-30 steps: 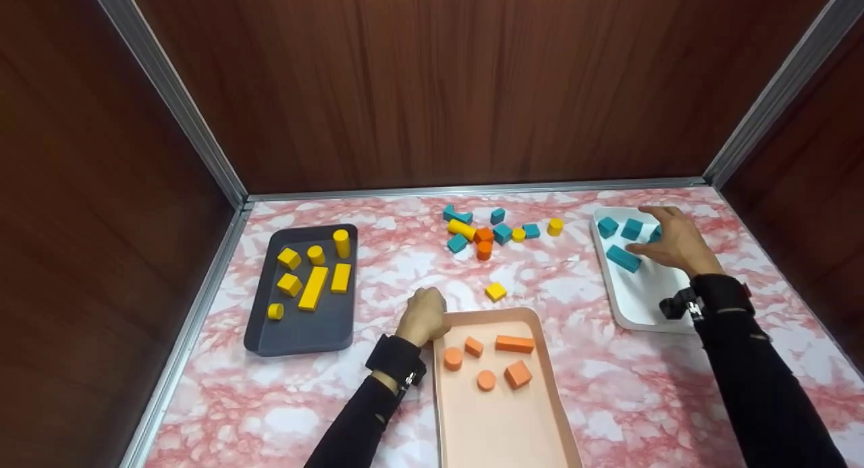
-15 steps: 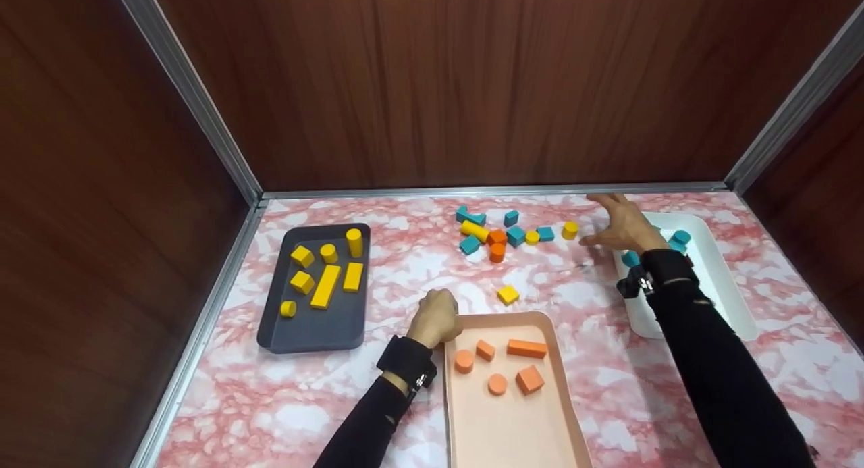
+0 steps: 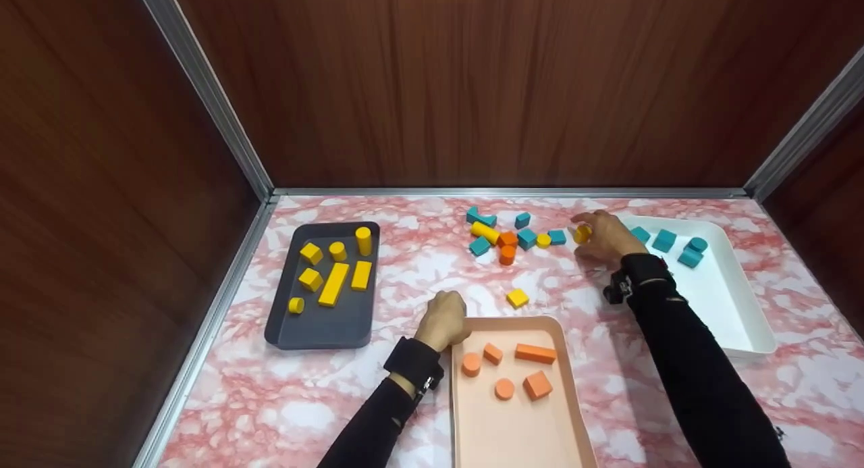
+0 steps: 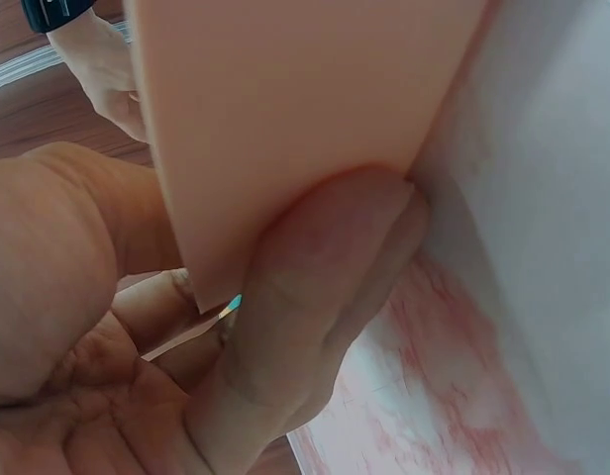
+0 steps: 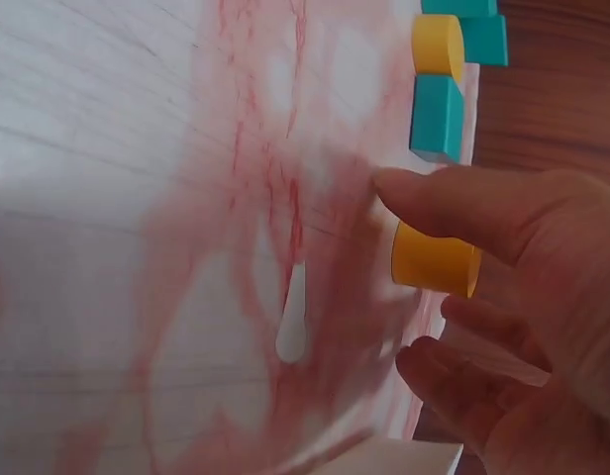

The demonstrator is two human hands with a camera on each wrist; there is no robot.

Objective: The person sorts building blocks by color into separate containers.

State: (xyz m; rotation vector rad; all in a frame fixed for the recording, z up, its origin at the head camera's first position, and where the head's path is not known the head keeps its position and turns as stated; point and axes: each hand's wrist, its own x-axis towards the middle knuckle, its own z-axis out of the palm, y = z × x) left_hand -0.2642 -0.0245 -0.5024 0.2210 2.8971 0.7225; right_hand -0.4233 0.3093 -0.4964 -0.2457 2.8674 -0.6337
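My left hand (image 3: 443,319) grips the far left corner of a peach tray (image 3: 523,437); in the left wrist view its thumb and fingers lie on either side of the tray wall (image 4: 305,89). Several orange blocks rest in that tray, among them an orange cube (image 3: 538,385). Over at the right, my right hand (image 3: 605,238) reaches around a yellow cylinder (image 3: 582,234) standing on the table. Close up, the thumb overlaps the cylinder (image 5: 434,262) while the other fingers are spread apart from it, leaving a gap.
A dark grey tray (image 3: 320,329) at left holds several yellow blocks. At right, a white tray (image 3: 732,313) holds several teal blocks. Mixed blocks, including a teal cube (image 3: 526,238) and an orange cylinder (image 3: 507,255), cluster at the back centre. A yellow block (image 3: 518,298) lies nearer.
My right hand has moved left from over the white tray to the yellow cylinder. The left hand keeps its hold on the peach tray. The head view has shifted slightly.
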